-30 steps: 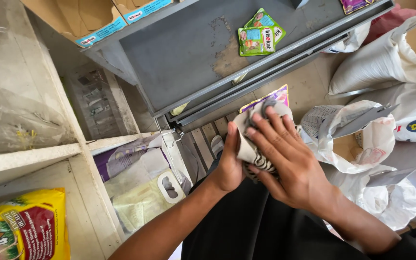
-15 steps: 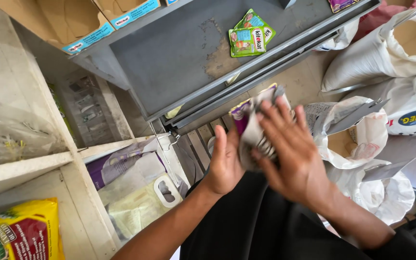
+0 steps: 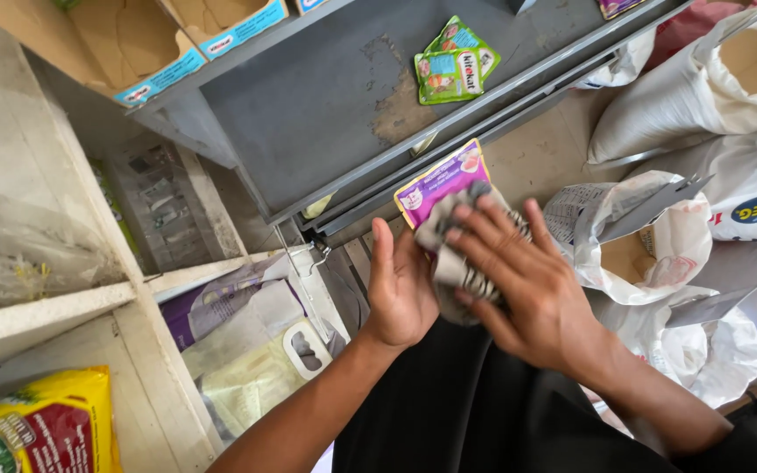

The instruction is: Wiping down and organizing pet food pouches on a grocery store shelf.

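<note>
My left hand (image 3: pixel 402 293) is under a purple pouch (image 3: pixel 440 186), palm up and fingers nearly straight, so the pouch leans against my fingers rather than being pinched. My right hand (image 3: pixel 527 285) lies over a grey striped cloth (image 3: pixel 457 267), fingers spread and pressing it flat against the lower part of the pouch; the cloth is bunched between both hands. Only the top of the pouch shows above the cloth, pointing toward the grey metal shelf (image 3: pixel 326 105) in front of me.

On that shelf, well apart from my hands, lie two green pouches (image 3: pixel 453 63), one overlapping the other. Open cardboard boxes (image 3: pixel 168 44) stand further back on the left. To my right are white sacks (image 3: pixel 659 236) with metal scoops stuck in them. At the lower left corner sits a yellow bag (image 3: pixel 37 425) on a white shelf (image 3: pixel 45 315), and see-through bags lie beneath.
</note>
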